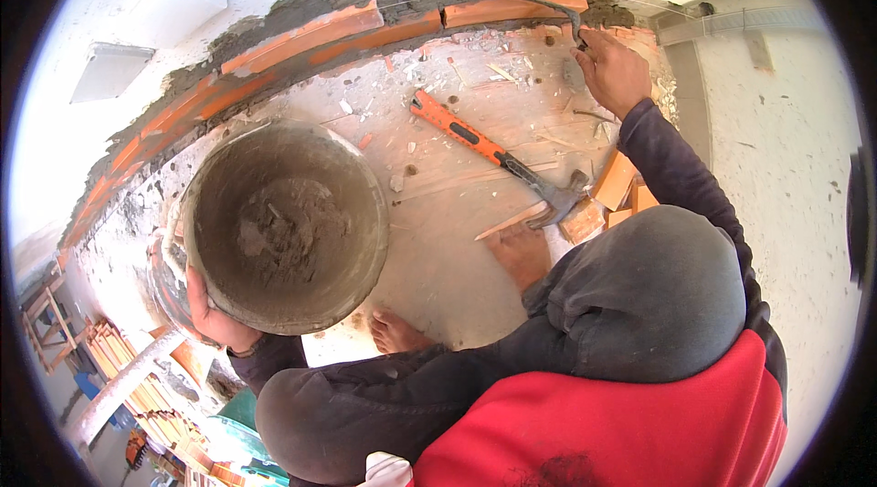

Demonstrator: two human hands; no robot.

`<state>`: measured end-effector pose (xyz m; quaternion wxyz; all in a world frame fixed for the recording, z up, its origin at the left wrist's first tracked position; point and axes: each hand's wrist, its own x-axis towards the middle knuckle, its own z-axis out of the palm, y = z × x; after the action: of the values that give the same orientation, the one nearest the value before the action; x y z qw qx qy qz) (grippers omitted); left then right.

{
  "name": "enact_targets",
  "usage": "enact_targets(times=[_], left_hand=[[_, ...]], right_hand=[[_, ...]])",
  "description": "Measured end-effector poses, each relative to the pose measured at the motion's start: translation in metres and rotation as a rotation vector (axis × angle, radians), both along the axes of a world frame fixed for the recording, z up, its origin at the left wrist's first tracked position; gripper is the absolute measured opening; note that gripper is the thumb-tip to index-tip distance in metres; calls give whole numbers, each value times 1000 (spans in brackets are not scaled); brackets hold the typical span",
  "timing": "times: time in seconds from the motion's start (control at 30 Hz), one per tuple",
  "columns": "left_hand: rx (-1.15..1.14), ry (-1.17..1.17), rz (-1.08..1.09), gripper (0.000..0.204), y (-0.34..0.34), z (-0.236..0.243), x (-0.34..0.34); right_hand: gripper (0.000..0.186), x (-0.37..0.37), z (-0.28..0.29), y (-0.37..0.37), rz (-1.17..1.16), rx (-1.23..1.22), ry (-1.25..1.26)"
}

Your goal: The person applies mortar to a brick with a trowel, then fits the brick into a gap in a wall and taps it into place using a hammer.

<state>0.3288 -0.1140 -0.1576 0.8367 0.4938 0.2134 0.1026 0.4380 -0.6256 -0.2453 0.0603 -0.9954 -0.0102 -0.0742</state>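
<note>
My left hand point(217, 315) grips the lower left side of a round, mortar-smeared bucket point(370, 213), its fingers partly hidden behind the wall. The bucket is tilted so its mouth faces me, and some grey mortar point(288, 231) lies in its bottom. At the far right, my right hand point(616, 72) is closed around the handle of a trowel point(575, 23). The trowel's thin dark blade shows almost edge-on against the grey mortar joint above the orange bricks point(320, 33) at the foot of the wall.
An orange-handled hammer point(484, 147) lies on the dusty floor among chips, beside my bare feet. Broken orange brick pieces point(617, 181) sit near my right knee. A string line point(630, 1) runs along the brick course. Stacked wooden strips point(123, 364) stand at lower left.
</note>
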Motion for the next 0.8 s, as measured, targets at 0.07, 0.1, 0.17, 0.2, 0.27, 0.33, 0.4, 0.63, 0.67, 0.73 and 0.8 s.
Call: enact_targets(times=[0.07, 0.1, 0.17, 0.2, 0.27, 0.33, 0.4, 0.63, 0.67, 0.73, 0.8], left_hand=[[58, 15, 30, 48, 0, 1, 1], [31, 1, -4, 48, 1, 1, 0], [-21, -24, -68, 47, 3, 0, -2], [-19, -22, -64, 47, 3, 0, -2], [-14, -17, -52, 47, 4, 0, -2], [55, -9, -18, 46, 9, -2, -3], [59, -1, -10, 46, 9, -6, -3], [69, -2, -5, 45, 10, -2, -3], [53, -5, -26, 45, 10, -2, -3], [51, 7, -7, 45, 10, -2, -2], [42, 6, -14, 45, 9, -2, -1]], right_hand=[[30, -2, 2, -5, -6, 1, 3], [30, -2, -3, -10, -5, -2, -6], [30, -5, -2, -17, -6, -1, -12], [29, -8, 0, -18, -8, 4, -9], [28, -9, 3, -26, 4, 6, -33], [28, -10, 5, -49, 33, 0, -87], [26, -9, 7, -83, -8, -43, -112], [32, -16, 30, -122, -138, -192, 36], [33, -18, 29, -127, -168, -199, 52], [35, -22, 21, -135, -229, -211, 85], [35, -30, 9, -142, -258, -184, 86]])
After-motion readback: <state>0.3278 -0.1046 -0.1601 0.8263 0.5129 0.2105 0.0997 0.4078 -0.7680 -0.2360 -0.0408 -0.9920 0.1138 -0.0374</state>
